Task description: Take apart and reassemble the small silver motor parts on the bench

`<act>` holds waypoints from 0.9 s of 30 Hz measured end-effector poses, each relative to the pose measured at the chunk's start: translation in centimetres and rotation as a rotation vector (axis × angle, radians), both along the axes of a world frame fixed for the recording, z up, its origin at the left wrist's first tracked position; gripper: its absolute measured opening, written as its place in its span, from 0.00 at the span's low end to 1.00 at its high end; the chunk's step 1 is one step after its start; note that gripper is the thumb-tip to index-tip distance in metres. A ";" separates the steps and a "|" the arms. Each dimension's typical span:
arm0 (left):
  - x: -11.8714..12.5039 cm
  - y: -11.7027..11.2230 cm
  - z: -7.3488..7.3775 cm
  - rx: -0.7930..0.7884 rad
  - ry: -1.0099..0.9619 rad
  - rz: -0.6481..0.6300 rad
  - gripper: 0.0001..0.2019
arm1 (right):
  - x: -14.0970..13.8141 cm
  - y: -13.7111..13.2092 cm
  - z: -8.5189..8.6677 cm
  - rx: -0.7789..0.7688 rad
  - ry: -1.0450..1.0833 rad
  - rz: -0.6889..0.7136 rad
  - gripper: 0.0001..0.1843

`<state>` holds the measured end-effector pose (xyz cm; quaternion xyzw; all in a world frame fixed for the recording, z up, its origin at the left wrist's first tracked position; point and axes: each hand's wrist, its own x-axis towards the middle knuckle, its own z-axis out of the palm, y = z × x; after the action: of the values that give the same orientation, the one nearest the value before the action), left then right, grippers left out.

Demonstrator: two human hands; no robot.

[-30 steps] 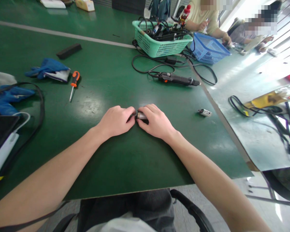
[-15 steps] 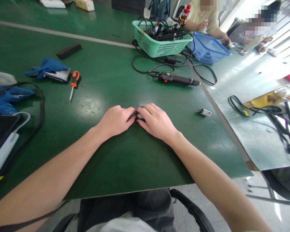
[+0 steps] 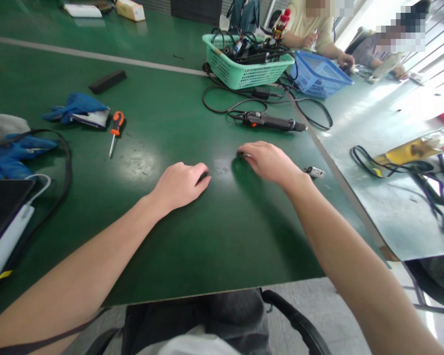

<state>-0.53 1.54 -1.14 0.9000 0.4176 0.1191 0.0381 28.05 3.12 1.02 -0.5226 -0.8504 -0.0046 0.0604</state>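
On the green tabletop [image 3: 222,236], my left hand [image 3: 179,185] rests with thumb and fingers closed round a small dark piece [image 3: 203,176], mostly hidden by the fingers. My right hand [image 3: 268,160], raised slightly over the table, pinches a small dark and metallic part [image 3: 244,155] at its fingertips; its kind is too small to make out. A gap separates the two hands. Just right of my right wrist lies a small silver cylindrical part [image 3: 315,172]. Beyond that hand is a black electric screwdriver [image 3: 272,121] with its cord.
An orange-handled screwdriver [image 3: 116,129], blue gloves [image 3: 77,107] and a dark bar [image 3: 108,81] lie left. A green basket [image 3: 244,71] of cables and a blue basket [image 3: 320,74] stand at the back. A yellow bottle [image 3: 407,150] lies right. Co-workers sit beyond.
My right hand has drawn away from my left, moving right and farther from me, with the small metallic part in its fingertips. The left hand has stayed in place, fingers still closed.
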 end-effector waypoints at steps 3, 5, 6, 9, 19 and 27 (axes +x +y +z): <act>0.0 -0.1 0.1 0.000 -0.009 -0.003 0.16 | 5.4 2.3 0.2 -0.059 -0.069 -0.121 0.20; 0.0 -0.1 0.1 0.002 -0.015 -0.005 0.16 | 9.3 2.9 0.4 -0.093 -0.103 -0.189 0.19; 0.0 -0.1 0.1 0.003 -0.017 -0.006 0.16 | 11.2 2.8 0.3 -0.099 -0.105 -0.216 0.18; 0.0 -0.1 -0.1 0.009 -0.027 -0.012 0.16 | 15.6 1.2 -0.4 -0.055 -0.049 -0.355 0.17; -0.2 0.0 -0.4 -0.007 -0.047 -0.011 0.17 | 14.4 -6.8 -4.7 0.178 0.341 -0.503 0.17; -0.3 -0.4 -0.2 -0.001 -0.118 0.058 0.16 | 1.1 -4.9 -4.0 0.209 0.408 -0.320 0.16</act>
<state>-0.79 1.14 -1.35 0.8789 0.4406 0.1727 0.0598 29.15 -1.77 -3.00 -0.6311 -0.7225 0.0036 0.2823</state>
